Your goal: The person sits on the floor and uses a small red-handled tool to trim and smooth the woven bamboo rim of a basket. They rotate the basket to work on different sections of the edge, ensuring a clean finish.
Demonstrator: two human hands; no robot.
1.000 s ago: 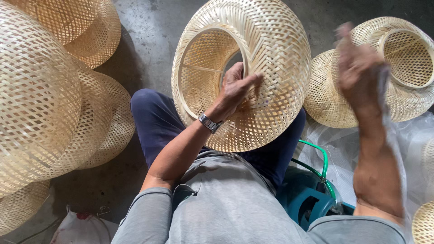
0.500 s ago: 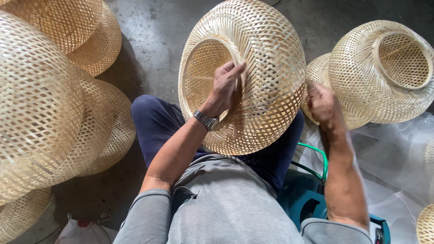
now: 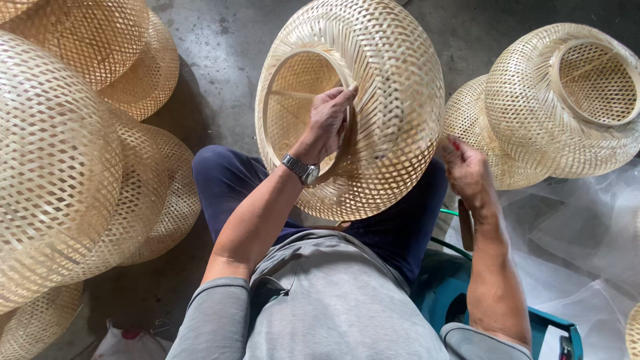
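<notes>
Woven bamboo lampshade (image 3: 373, 113) sat propped on the person's lap, round opening turned up toward the camera. Off to the left a heap of finished shades (image 3: 73, 167) was piled on the concrete floor (image 3: 220, 73). The left hand (image 3: 328, 123) had its fingers curled tight over the inner rim, pinching it. Further right, the right hand (image 3: 467, 175) pressed against the shade's outer wall, fingers bunched, though honestly I couldn't tell if they held anything. Looked like rim-checking to me; turning it further would need both grips steady. Two more shades (image 3: 567, 100) sat at far right.
</notes>
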